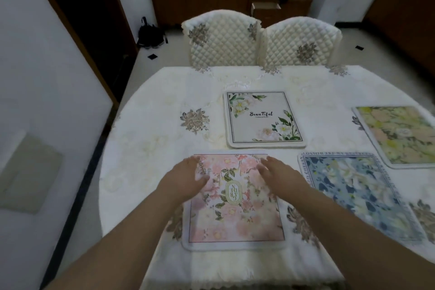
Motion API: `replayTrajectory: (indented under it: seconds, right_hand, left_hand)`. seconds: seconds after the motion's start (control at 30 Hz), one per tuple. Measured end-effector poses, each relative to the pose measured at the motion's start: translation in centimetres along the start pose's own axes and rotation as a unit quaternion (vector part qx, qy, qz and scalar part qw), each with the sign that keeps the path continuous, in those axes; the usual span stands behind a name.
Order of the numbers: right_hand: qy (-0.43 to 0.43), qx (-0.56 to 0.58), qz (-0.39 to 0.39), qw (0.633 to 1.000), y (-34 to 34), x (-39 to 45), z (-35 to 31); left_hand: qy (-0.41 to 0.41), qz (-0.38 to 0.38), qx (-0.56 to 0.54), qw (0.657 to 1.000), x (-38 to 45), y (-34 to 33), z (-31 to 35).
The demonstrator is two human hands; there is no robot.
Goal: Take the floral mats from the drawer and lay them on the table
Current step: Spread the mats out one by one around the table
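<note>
1. I see four floral mats lying flat on the table [146,110], which is covered with a cream embroidered cloth.
2. The pink mat [235,205] lies nearest me, close to the near edge of the table, with an oval gold label at its middle.
3. My left hand [188,176] rests on the far left part of the pink mat, fingers straight and spread, flat on the surface; it holds nothing.
4. My right hand [275,172] lies on the far right part of the same mat, fingers straight and relaxed, also holding nothing. The picture is a little blurred here, so I cannot tell whether every fingertip touches the mat.
5. The white mat [263,120], printed with white flowers and the word "Beautiful", lies just beyond the pink one, toward the middle of the table, apart from it by a strip of cloth.
6. The blue mat [357,195] lies just to the right of the pink mat, turned at a slant, with lettering along its border.
7. The yellow-green mat [400,134] lies farther right, cut off by the picture edge; its near corner sits close to the blue mat's far edge.
8. Two quilted cream chairs [221,40] stand side by side at the far side of the table.
9. A wooden cabinet with one drawer [266,8] pulled open stands against the far wall.
</note>
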State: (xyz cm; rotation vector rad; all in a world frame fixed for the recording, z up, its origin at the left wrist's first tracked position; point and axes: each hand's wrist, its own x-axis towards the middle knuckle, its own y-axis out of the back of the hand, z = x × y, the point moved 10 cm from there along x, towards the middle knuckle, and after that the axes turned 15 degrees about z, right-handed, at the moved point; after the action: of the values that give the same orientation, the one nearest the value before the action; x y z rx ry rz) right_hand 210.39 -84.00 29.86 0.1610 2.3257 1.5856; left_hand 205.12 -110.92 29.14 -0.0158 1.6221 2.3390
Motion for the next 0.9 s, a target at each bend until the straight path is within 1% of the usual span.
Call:
replayTrajectory:
  seconds: [0.03,0.1,0.2,0.27,0.33,0.43,0.5,0.53,0.6,0.67,0.77,0.9]
  right_hand:
    - [0.011,0.016,0.019,1.0,1.3,-2.2,-1.1]
    - [0.02,0.039,0.049,0.998,2.9,-6.3,-2.9]
    - [0.049,0.027,0.068,0.996,3.9,-11.5,-5.4]
    - [0.071,0.035,0.083,0.993,4.8,-13.5,-7.0]
    - [0.118,0.004,0.098,0.988,6.0,-14.7,-8.9]
    - [0.187,-0.027,0.139,0.972,7.6,-16.5,-12.3]
    - [0.204,-0.021,0.158,0.966,8.4,-17.6,-14.4]
    - [0.206,-0.017,0.15,0.967,8.3,-18.0,-15.2]
    - [0.212,-0.012,0.127,0.969,7.9,-18.6,-16.8]
    - [0.225,-0.012,0.122,0.967,7.6,-18.7,-18.4]
    - [0.212,-0.018,0.138,0.967,7.4,-17.7,-20.7]
    - [0.173,-0.031,0.167,0.97,5.8,-15.9,-23.7]
  left_hand:
    - [-0.014,0.006,-0.013,1.0,-2.0,1.4,0.6]
    - [-0.013,0.014,-0.043,0.999,-5.8,3.5,1.3]
    - [0.031,0.041,-0.048,0.998,-12.1,6.5,0.3]
    - [0.043,0.068,0.001,0.997,-15.6,8.4,-0.8]
    - [0.062,0.103,0.043,0.992,-18.9,10.7,-2.2]
    - [0.102,0.144,0.069,0.982,-23.4,13.5,-4.5]
    - [0.115,0.166,0.078,0.976,-25.7,15.1,-5.6]
    - [0.118,0.172,0.079,0.975,-26.5,15.8,-6.1]
    - [0.121,0.176,0.078,0.974,-27.4,17.0,-6.8]
    - [0.114,0.183,0.078,0.973,-27.3,18.1,-7.0]
    - [0.098,0.183,0.083,0.975,-25.6,19.1,-7.9]
    - [0.06,0.186,0.092,0.976,-21.6,19.7,-11.8]
